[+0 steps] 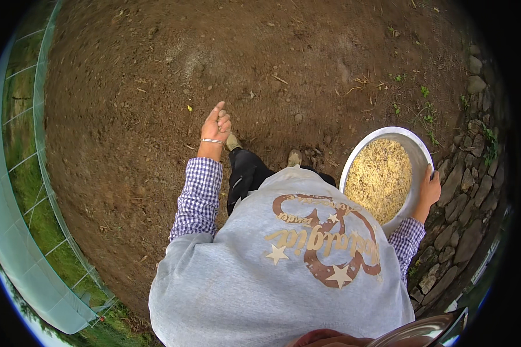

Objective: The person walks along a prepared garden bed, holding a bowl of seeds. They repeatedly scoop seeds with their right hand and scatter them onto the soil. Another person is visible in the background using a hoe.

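A round metal basin (pixel 421 156) holds yellowish, coarse mixed grain or feed (pixel 378 180). My right hand (pixel 430 187) grips its rim on the right side, and the basin leans near my right hip. Out in front of my body, over the bare soil, is my left hand (pixel 217 125), with a thin bracelet at the wrist. Its fingers are curled and the thumb lies along them; whether anything is inside the fingers cannot be told.
Brown soil (pixel 252 65) with small stones, twigs and sprouts spreads ahead. A stone-laid edge (pixel 456 208) runs along the right. At the left stands a metal-framed structure with pale sheeting (pixel 30 260) and grass behind it. My shoes (pixel 294 158) stand on the soil.
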A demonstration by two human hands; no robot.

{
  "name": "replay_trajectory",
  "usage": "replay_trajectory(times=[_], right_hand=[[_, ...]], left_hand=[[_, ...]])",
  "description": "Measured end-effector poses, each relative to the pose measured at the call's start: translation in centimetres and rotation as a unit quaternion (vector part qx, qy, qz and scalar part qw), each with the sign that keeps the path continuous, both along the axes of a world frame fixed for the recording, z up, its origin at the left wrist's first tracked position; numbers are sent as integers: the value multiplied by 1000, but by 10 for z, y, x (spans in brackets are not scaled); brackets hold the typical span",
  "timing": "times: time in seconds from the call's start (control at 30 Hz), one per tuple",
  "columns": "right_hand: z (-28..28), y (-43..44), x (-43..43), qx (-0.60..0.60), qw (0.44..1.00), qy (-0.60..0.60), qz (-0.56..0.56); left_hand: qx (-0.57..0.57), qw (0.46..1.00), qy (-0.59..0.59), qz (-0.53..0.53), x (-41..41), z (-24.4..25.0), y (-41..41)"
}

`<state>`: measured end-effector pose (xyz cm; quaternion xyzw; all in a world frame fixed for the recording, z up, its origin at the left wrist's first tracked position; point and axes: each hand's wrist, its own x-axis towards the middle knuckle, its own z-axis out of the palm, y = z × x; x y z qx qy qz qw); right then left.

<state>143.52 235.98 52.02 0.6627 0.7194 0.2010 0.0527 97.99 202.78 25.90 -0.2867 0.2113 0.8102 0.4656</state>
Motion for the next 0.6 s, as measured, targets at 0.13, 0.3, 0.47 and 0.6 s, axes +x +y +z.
replay_trajectory(times=[0.13,0.3,0.47,0.6], right_hand=[[8,6,-5,-36,999,-3,-28],[13,2,-17,-3,999,-11,37],[9,3,-4,25,998,9,57],[11,-4,-12,17,1000,-3,21]], left_hand=[[-6,956,-242,-165,86,-37,43],[24,982,-179,-55,21,-17,111],[92,983,151,55,-79,41,96],[89,989,113,26,-63,33,57]])
